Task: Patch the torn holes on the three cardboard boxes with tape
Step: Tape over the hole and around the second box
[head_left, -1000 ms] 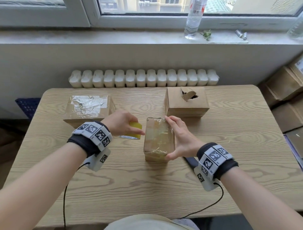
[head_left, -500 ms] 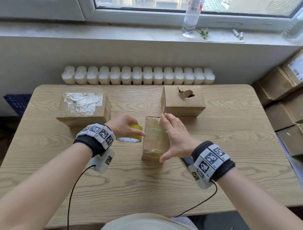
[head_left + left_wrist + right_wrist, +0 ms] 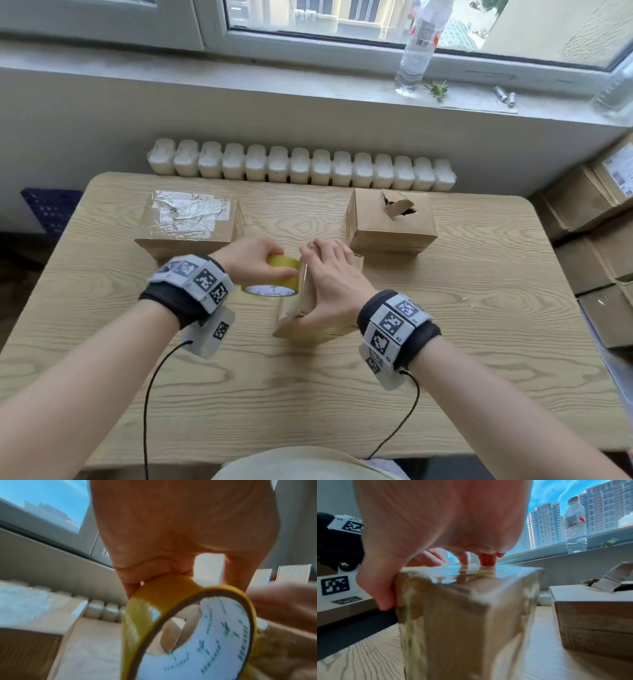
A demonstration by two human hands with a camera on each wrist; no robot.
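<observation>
Three cardboard boxes stand on the wooden table. The far-left box has crinkled clear tape on its top. The far-right box shows an open torn hole with a raised flap. The middle box is shiny with tape. My right hand lies over it, fingertips on the top and thumb hooked down its near-left side. My left hand pinches the yellow tape roll right against the middle box's left side.
A white radiator runs behind the table's far edge. A plastic bottle stands on the windowsill above it. Stacked cartons crowd the table's right side. A blue crate sits on the floor at the left.
My left hand brought the tape roll right, up against the middle box. My right hand slid from the box's right side onto its top, and the box turned a little.
</observation>
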